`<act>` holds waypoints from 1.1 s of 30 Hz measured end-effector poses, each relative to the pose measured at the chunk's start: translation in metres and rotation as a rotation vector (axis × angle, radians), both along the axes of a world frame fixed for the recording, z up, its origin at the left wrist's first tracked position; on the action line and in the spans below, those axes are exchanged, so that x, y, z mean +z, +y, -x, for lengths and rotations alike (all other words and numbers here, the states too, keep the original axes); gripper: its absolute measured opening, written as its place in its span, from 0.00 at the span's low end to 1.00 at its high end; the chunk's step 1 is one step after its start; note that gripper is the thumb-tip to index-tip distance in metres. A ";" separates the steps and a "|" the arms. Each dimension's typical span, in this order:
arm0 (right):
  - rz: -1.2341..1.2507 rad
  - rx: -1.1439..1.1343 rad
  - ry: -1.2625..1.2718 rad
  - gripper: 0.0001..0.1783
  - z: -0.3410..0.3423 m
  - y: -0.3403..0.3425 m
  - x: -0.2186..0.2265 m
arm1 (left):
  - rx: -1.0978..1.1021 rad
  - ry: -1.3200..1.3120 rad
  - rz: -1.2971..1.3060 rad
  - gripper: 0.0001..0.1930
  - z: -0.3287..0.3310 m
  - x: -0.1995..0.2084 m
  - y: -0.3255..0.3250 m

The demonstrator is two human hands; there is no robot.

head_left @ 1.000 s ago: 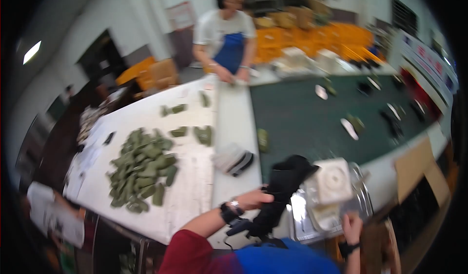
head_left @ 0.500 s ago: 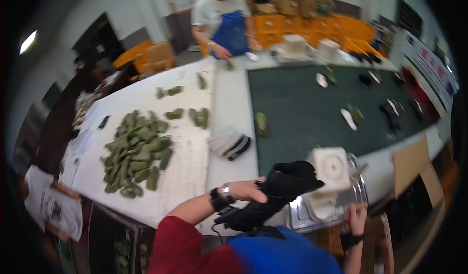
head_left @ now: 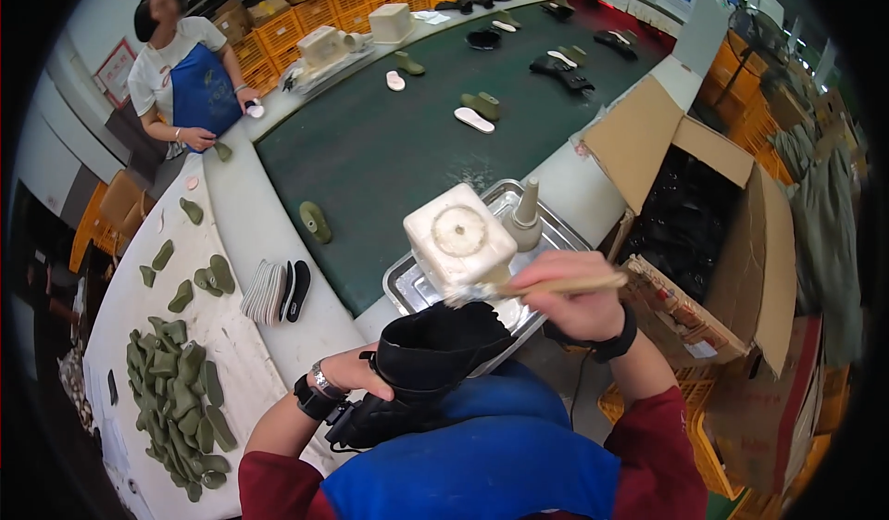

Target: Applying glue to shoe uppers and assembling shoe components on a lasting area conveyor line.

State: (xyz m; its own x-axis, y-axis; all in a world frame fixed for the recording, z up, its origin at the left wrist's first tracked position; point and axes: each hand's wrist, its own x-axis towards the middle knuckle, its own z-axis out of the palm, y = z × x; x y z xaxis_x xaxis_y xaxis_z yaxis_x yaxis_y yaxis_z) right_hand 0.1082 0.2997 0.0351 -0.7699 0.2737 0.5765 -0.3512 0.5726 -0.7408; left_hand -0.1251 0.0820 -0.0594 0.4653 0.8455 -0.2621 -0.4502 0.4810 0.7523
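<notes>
My left hand (head_left: 356,372) is closed around the side of a black shoe upper (head_left: 443,339), held over my lap with its opening facing up. In my right hand (head_left: 579,300) is the wooden handle of a brush (head_left: 565,285). Its whitish bristles are slightly blurred, just above the upper's far rim; whether they touch it I cannot tell. Right behind the brush stands a square white plastic container (head_left: 460,235), on a shiny metal tray (head_left: 400,281). A pale bottle with a long nozzle (head_left: 525,219) shares that tray.
Left lie a pile of green foot-shaped forms (head_left: 176,400) and a row of insoles (head_left: 275,290). A green conveyor belt (head_left: 389,159) carries forms, white insoles and black uppers. An open carton (head_left: 685,233) of black pieces stands right. A co-worker in a blue apron (head_left: 199,89) stands far left.
The view has swung to the right. My right hand has come up from the tray's near edge and now holds the brush by the black upper. My left hand keeps its grip on the upper.
</notes>
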 end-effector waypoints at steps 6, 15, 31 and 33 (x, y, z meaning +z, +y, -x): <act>-0.105 0.045 0.013 0.08 0.010 -0.008 -0.001 | 0.009 0.079 -0.082 0.46 0.004 0.008 -0.007; 0.041 -0.066 -0.018 0.06 -0.003 -0.013 -0.026 | 0.034 0.335 -0.357 0.46 0.006 0.031 -0.013; 0.005 -0.052 -0.191 0.05 0.013 0.012 -0.020 | 0.096 1.251 -0.785 0.43 -0.024 0.069 0.014; -0.041 -0.066 -0.331 0.05 0.018 0.016 -0.022 | 0.179 1.331 -0.869 0.38 -0.033 0.061 0.017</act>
State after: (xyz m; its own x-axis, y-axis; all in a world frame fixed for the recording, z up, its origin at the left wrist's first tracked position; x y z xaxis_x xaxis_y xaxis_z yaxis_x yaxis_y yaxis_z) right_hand 0.0901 0.3156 0.0134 -0.8984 0.3108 0.3104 -0.0570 0.6181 -0.7840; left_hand -0.0921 0.0993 0.0019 0.1917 0.9636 0.1862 0.7193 -0.2670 0.6414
